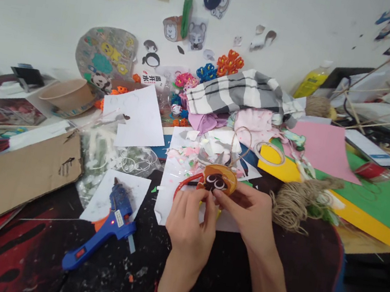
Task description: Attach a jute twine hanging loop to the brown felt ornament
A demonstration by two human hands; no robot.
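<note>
A round orange-yellow cutout (232,180) with a dark face and big white eyes is held above the white paper in the middle of the table. My right hand (253,213) pinches its right and lower edge between thumb and fingers. At the lower left edge of the cutout, my left hand (190,222) is closed, its thumb and index fingertip pinched on it. The fingers hide the cutout's lower part. A red curved loop (182,183) shows just behind my left hand. Bits of cut paper (213,146) lie beyond the cutout.
A blue glue gun (114,224) with a lit red light rests at left, its nozzle over a white sheet (140,189). Jute twine (291,203) lies right of my hand. Cardboard (16,177) covers the left side. Coloured paper (331,148) and a phone (372,147) are at right.
</note>
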